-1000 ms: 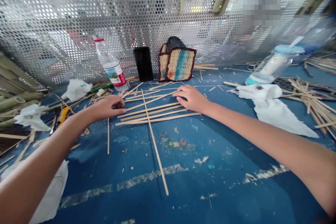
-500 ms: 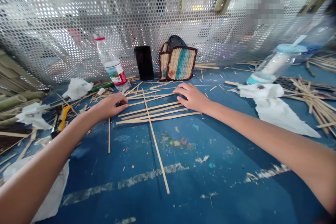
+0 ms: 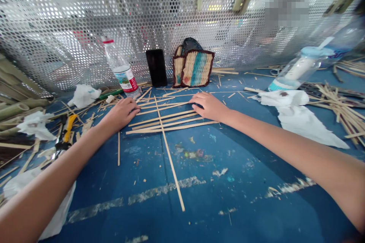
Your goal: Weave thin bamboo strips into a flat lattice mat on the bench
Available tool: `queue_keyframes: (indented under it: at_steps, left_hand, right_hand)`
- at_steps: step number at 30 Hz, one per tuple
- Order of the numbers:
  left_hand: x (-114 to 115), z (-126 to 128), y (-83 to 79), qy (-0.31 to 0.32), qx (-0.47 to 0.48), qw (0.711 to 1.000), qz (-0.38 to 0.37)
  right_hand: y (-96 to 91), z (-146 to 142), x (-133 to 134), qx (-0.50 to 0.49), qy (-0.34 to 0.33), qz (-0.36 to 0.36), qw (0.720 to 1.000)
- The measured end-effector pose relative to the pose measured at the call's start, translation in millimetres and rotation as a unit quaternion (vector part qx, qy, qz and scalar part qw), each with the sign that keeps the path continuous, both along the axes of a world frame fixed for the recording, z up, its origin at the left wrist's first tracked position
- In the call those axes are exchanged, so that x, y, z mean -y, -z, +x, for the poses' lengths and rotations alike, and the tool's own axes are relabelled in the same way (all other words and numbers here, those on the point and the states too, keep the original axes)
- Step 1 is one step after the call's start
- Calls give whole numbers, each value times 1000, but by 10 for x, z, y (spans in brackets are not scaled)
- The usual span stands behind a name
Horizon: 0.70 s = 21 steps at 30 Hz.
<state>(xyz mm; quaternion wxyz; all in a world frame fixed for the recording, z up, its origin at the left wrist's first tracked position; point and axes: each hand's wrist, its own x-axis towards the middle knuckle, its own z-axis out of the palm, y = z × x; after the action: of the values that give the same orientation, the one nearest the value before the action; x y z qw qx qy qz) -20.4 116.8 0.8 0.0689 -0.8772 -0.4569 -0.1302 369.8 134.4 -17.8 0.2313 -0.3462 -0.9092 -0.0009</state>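
Several thin pale bamboo strips (image 3: pixel 171 122) lie side by side across the blue table, crossed by one long bamboo strip (image 3: pixel 172 167) that runs towards me. My left hand (image 3: pixel 123 113) is at the left ends of the upper strips, its fingers curled and closed around the end of one crosswise strip (image 3: pixel 164 107). At that strip's other end, my right hand (image 3: pixel 210 106) pinches it between thumb and fingers. My right palm covers the right ends of some lower strips. The exact grip of the left fingertips is partly hidden.
A plastic bottle (image 3: pixel 124 76), a black phone (image 3: pixel 156 68) and a woven pouch (image 3: pixel 196 69) stand along the perforated metal screen (image 3: pixel 142 15). Left are crumpled tissues (image 3: pixel 84 96) and a yellow-handled tool (image 3: pixel 69 127); right, a lidded cup (image 3: pixel 299 68), tissue and a strip pile (image 3: pixel 339 110).
My left hand has turned and shifted slightly up, its fingers now closer together over the strip end. My right hand and the strips have hardly moved.
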Motion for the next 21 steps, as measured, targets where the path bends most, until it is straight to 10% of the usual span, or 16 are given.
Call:
queue_keyframes:
  at_steps: [21]
  left_hand:
    - [10, 111, 0, -53, 48, 997, -28]
  right_hand:
    - [17, -3, -19, -6, -5, 32, 999]
